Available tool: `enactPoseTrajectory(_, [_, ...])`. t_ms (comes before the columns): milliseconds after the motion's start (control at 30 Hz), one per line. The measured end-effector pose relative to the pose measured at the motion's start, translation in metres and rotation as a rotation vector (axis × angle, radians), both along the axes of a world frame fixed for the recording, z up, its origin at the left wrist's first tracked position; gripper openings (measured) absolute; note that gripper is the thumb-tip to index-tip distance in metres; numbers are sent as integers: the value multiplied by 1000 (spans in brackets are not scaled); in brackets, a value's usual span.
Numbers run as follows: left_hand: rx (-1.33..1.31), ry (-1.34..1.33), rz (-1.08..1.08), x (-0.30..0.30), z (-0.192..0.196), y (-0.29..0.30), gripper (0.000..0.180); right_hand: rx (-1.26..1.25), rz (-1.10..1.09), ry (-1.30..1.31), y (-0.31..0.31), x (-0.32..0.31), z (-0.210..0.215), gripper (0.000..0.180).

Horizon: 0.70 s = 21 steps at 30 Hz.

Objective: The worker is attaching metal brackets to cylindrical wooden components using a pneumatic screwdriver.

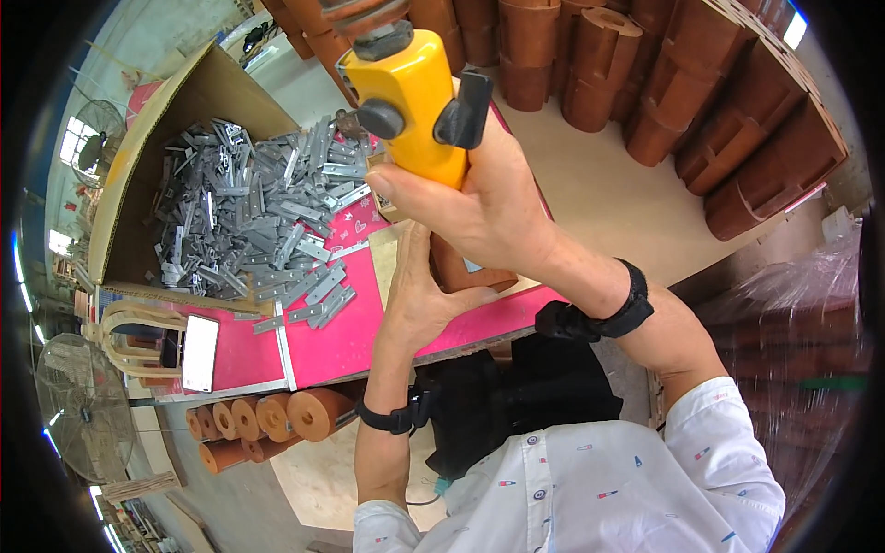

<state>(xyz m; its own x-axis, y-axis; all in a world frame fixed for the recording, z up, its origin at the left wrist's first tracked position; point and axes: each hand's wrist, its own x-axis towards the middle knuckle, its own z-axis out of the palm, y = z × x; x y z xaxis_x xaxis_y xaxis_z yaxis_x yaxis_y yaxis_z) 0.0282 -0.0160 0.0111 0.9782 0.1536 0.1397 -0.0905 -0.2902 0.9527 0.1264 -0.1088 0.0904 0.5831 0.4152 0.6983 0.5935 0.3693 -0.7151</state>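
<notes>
My right hand (489,189) is wrapped around the lower body of a yellow power tool (415,101) with black knobs and a black lever. The tool stands upright, high in front of me, and hides most of my fingers. Below it, my left hand (415,295) rests against a brown rounded piece (452,267) on the table, thumb along its near side. A bit of light metal shows on that piece, partly covered by my right hand. My left fingertips lie behind the tool hand, but the hand is closed against the piece.
A cardboard box (138,175) on its side spills grey metal hinge-like strips (249,203) onto the pink tabletop (359,341). A white phone (200,353) leans near a wooden frame. Stacked brown cylinders (599,69) stand at the far right; more rolls (318,415) lie under the table.
</notes>
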Motion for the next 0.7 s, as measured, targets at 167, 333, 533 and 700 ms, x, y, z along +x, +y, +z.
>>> enactPoseTrajectory(167, [-5, -34, -13, 5, 0, -2, 92, -11, 16, 39, -3, 5, -4, 45])
enactPoseTrajectory(333, [-47, -38, -18, 7, -1, -3, 91, 0, 28, 26, -7, 6, -8, 46])
enactPoseTrajectory(533, [63, -119, 21, 1, -18, 10, 101, -68, 36, 181, -4, -3, -8, 38])
enactPoseTrajectory(700, [351, -127, -56, 5, -5, 8, 97, 86, 103, 357, -13, -9, -5, 28])
